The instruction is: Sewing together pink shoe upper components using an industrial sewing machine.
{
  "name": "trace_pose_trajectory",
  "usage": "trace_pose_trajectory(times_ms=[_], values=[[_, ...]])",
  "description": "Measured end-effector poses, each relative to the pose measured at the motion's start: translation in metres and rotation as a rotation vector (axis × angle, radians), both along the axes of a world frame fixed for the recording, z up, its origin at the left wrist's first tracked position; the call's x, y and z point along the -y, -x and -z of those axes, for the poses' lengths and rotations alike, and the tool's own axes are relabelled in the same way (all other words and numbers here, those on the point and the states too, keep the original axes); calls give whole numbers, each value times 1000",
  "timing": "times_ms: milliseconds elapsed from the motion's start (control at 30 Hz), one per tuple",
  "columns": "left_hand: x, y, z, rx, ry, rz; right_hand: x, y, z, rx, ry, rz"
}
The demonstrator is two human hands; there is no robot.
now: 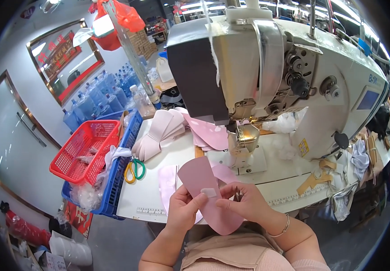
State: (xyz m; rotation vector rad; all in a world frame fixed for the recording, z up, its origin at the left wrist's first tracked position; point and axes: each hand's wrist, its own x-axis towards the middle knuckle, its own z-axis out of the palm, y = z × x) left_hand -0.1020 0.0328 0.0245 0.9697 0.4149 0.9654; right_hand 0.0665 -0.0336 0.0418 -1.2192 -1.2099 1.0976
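Note:
A curved pink shoe-upper-like piece (198,174) is held up in front of me at the table's front edge. My left hand (183,208) pinches it on the left side, thumb beside a small white patch (209,193) on its face. On the other side my right hand (245,201) grips the same piece between thumb and fingers. A small dark pointed metal tool (238,195) shows among the right fingers; its kind is unclear. Beyond my hands stands the sewing machine (244,135), its needle area apart from the piece. More pink material (224,172) lies behind it on the table.
Stacked pale pieces (161,131) and pink pieces (208,133) lie left of the machine. Scissors (135,170) with green and yellow handles rest near a red basket (84,147) and a blue crate (113,183). Tan scraps (317,178) lie at right.

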Motion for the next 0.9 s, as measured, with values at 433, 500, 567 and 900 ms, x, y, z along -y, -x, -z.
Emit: trace_pose_trajectory(times_ms=[433, 500, 567, 900], values=[[-26, -28, 10, -92, 101, 82, -8, -18, 7, -91, 151, 84], [-42, -46, 0, -89, 166, 109, -15, -34, 2, -70, 107, 51], [-64, -70, -11, -6, 192, 104, -18, -47, 1, -62, 22, 63], [-100, -110, -16, -87, 43, 84, -21, -72, -8, 15, -32, 197]])
